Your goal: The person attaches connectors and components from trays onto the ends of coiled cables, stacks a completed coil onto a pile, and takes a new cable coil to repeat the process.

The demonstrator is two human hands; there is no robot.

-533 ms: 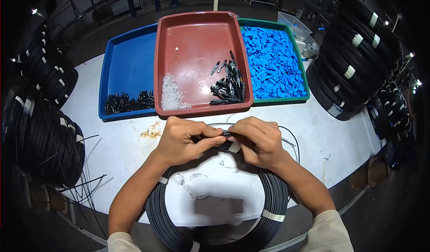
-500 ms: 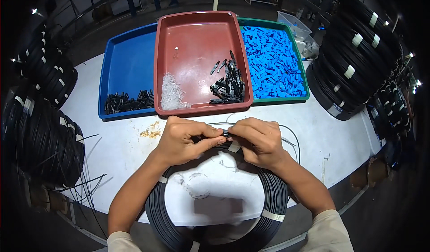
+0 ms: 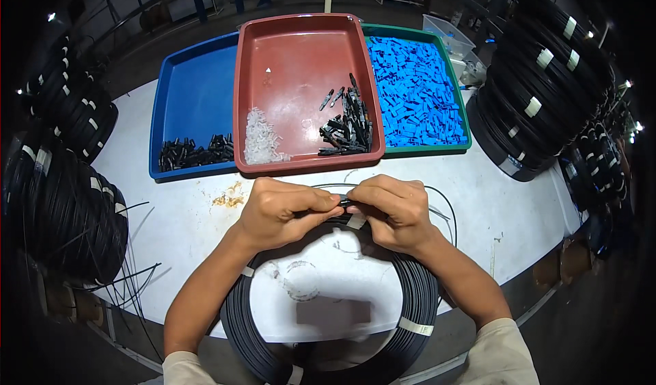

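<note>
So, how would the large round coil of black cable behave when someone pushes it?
The coil is probably heavy, given its many packed turns. It likely keeps its ring shape, bound by pale tape bands. It might tip, as its near side overhangs the white table.

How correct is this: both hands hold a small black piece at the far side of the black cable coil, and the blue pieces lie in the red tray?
The tray colour is wrong: the head view shows the blue pieces in the green tray. Left hand and right hand do hold the small black piece there.
</note>
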